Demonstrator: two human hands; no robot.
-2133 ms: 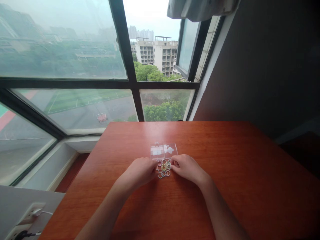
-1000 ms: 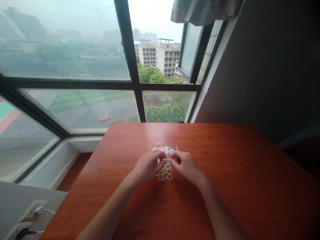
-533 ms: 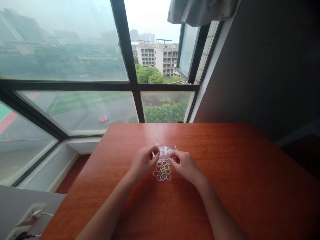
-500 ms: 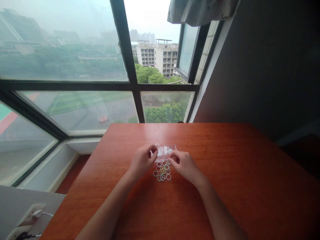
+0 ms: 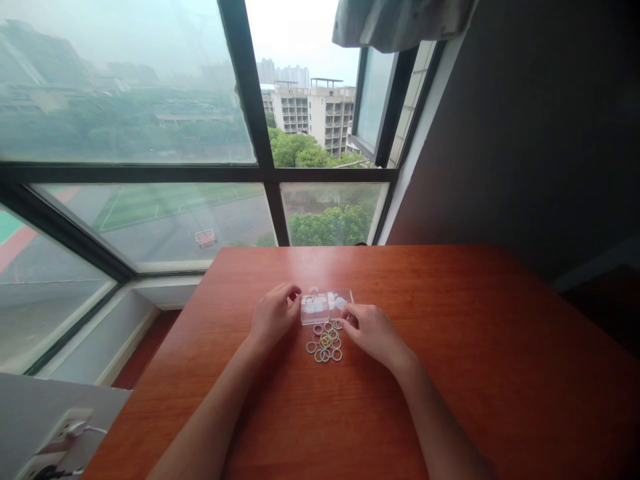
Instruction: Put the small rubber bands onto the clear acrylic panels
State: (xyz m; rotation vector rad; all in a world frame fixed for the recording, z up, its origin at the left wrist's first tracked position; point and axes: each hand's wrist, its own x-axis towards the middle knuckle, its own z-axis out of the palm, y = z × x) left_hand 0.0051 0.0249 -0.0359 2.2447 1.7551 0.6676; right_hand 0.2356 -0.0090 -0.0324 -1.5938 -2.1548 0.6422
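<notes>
A small clear plastic box [image 5: 326,306] lies on the brown wooden table [image 5: 450,373]. Just in front of it sits a pile of several small rings [image 5: 325,341], white, yellow and pale green. My left hand [image 5: 273,315] rests at the box's left end, its fingers curled against that edge. My right hand [image 5: 373,331] lies to the right of the rings, with thumb and forefinger pinched close together near the box's front right corner. What they pinch is too small to make out.
The table stands against a large window with dark frames [image 5: 265,173]. A dark wall [image 5: 525,133] runs along the right. At the lower left a white socket with a plugged cable [image 5: 65,433] sits on a ledge.
My left hand has drawn leftward off the rings to the box's left end. The right hand has stayed almost still by the rings. The box now shows fully.
</notes>
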